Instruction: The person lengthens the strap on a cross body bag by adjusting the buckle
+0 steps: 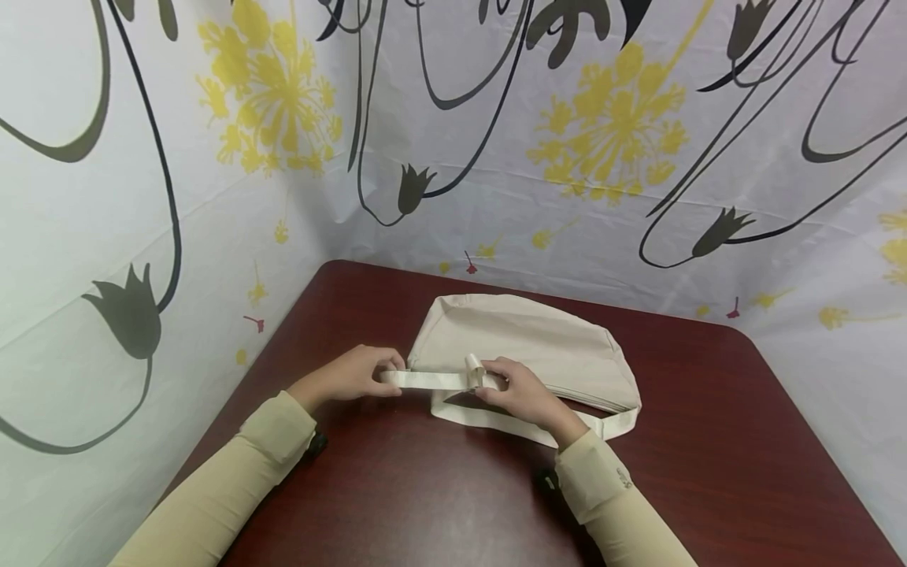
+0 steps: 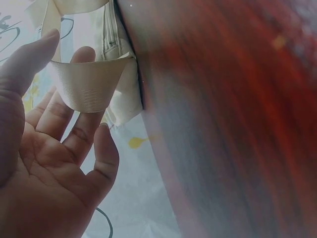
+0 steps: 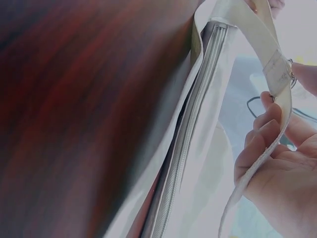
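A cream bag (image 1: 524, 335) lies on the table with its zipper side toward the near edge. My left hand (image 1: 357, 372) has its fingers curled around the left end of the strap (image 1: 432, 381); in the left wrist view the strap (image 2: 89, 87) bends in a loop across the fingers of that hand (image 2: 59, 163). To the right, my right hand (image 1: 520, 390) pinches the strap near a small loop standing up. The right wrist view shows this hand (image 3: 282, 168) at the strap's stitched joint (image 3: 277, 72), beside a small metal piece, with the zipper (image 3: 188, 134) alongside.
The dark red table (image 1: 397, 488) extends around the bag. A second strap length (image 1: 496, 421) lies along the bag's near side. Patterned white cloth (image 1: 453, 142) hangs behind the table and at both sides.
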`<state>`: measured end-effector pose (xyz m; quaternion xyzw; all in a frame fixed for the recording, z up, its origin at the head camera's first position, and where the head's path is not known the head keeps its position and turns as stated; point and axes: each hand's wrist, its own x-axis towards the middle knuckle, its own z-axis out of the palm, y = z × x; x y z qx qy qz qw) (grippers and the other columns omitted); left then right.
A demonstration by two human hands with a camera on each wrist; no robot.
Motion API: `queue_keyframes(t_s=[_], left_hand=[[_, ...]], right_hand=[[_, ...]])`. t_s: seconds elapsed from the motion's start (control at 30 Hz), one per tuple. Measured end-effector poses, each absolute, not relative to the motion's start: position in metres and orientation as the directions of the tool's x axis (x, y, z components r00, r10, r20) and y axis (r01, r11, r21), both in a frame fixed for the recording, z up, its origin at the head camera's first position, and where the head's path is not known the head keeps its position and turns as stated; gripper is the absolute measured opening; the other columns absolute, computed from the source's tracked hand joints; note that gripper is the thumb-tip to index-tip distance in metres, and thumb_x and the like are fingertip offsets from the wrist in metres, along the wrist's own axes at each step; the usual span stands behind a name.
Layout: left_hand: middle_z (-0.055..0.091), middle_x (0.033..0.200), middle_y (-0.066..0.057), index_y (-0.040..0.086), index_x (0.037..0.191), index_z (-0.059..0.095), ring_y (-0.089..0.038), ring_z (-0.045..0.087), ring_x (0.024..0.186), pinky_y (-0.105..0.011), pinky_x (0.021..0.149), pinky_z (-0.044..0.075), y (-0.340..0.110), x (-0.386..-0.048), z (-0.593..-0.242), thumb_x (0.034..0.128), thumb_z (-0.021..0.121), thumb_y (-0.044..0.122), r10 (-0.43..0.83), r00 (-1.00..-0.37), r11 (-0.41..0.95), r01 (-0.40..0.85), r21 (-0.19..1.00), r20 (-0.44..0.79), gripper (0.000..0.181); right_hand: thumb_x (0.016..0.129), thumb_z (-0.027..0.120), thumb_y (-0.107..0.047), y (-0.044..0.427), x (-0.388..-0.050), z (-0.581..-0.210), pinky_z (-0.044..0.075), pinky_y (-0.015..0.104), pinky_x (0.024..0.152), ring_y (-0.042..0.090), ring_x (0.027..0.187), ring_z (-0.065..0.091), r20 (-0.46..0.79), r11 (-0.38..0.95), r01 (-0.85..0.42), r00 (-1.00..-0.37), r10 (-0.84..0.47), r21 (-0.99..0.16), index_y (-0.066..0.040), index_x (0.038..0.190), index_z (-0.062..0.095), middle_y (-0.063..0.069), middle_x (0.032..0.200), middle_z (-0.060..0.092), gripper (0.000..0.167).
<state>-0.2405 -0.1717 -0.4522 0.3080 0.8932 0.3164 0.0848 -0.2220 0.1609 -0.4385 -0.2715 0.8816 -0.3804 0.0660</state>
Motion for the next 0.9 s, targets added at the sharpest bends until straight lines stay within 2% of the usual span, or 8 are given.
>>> queue_keyframes(t_s=[0.5, 0.9], left_hand=[[0.072, 0.095, 0.012, 0.019, 0.107, 0.066, -0.008, 0.059, 0.086, -0.035, 0.085, 0.045, -0.171, -0.241, -0.452, 0.0865, 0.082, 0.03, 0.598, -0.801, 0.62, 0.485, 0.617, 0.029, 0.028], [0.072, 0.097, 0.012, 0.019, 0.107, 0.066, -0.007, 0.06, 0.088, -0.035, 0.086, 0.045, -0.172, -0.242, -0.454, 0.0865, 0.082, 0.03, 0.604, -0.796, 0.614, 0.492, 0.617, 0.033, 0.028]], right_hand=[[0.092, 0.074, -0.02, 0.168, -0.224, -0.437, 0.042, 0.03, 0.07, 0.015, 0.079, 0.05, 0.093, 0.583, -0.439, -0.845, -0.527, -0.683, -0.009, 0.125, 0.07, 0.001, 0.095, 0.061, 0.035], [0.092, 0.073, -0.02, 0.172, -0.223, -0.434, 0.043, 0.031, 0.077, 0.015, 0.084, 0.053, 0.098, 0.584, -0.442, -0.845, -0.525, -0.681, -0.007, 0.129, 0.069, 0.001, 0.1, 0.064, 0.039]])
